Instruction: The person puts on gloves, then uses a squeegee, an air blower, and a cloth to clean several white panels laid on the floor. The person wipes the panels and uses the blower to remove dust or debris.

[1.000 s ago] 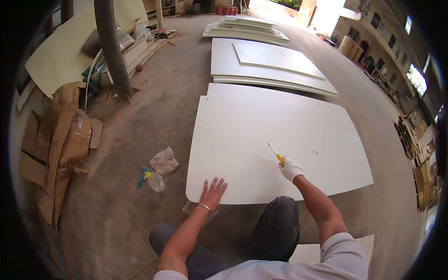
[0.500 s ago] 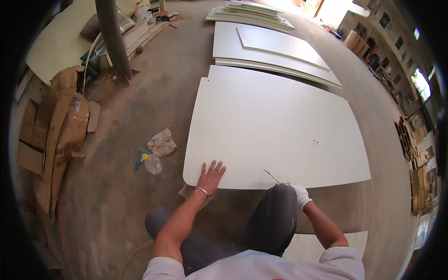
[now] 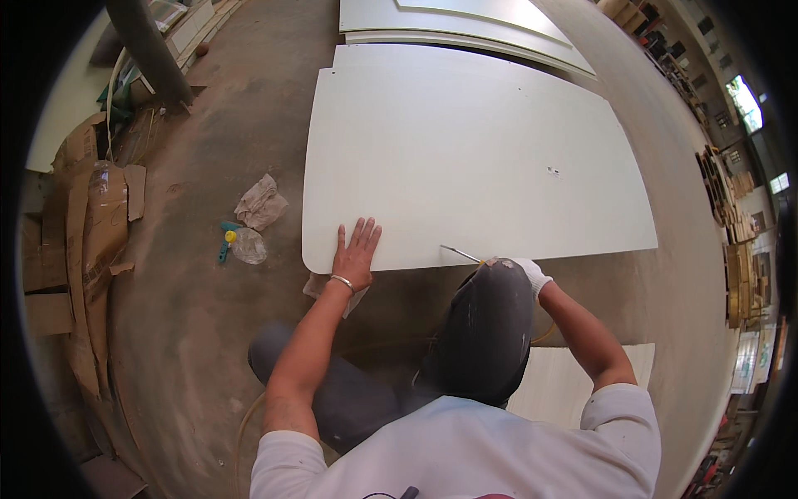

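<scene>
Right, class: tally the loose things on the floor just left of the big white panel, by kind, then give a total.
Crumpled rag: 1
Clear plastic bottle: 1
Small teal and yellow tool: 1
Total: 3

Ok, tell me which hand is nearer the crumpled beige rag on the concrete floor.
Left. The left hand lies flat on the white board's near edge, right of the rag; the gloved right hand is farther right, beyond the knee.

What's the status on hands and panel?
Left hand flat on white panel, near edge. Gloved right hand grips thin tool at the edge, partly behind knee. Rag and bottle lie clear, left.
</scene>
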The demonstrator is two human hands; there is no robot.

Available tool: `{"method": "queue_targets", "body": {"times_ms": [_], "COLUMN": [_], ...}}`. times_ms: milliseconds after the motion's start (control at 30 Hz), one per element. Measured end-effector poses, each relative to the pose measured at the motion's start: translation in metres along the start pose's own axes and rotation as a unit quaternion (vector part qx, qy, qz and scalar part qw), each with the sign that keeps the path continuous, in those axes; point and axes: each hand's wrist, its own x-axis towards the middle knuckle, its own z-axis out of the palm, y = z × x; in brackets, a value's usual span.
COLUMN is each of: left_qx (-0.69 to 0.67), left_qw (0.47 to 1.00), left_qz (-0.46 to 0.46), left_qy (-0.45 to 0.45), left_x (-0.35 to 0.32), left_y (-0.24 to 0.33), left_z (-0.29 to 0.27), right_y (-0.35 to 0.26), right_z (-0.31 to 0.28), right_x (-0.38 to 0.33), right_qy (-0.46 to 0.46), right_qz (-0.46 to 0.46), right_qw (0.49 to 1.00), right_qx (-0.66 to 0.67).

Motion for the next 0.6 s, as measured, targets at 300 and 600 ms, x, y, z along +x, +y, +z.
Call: {"method": "queue_targets", "body": {"times_ms": [300,600], "left_qx": [0.062,0.02], "left_qw": [0.995,0.993], "left_qz": [0.048,0.112], "left_qy": [0.069,0.02], "left_x": [0.002,-0.004], "left_y": [-0.003,-0.001], "left_z": [0.028,0.013], "right_y": [0.111,0.218], "right_z": [-0.03,-0.017], "right_x": [-0.089,-0.155], "right_qy": [0.268,0.312], "right_qz": [0.419,0.509], "right_qw": [0.867,0.784], "right_qx": [-0.027,0.17]}}
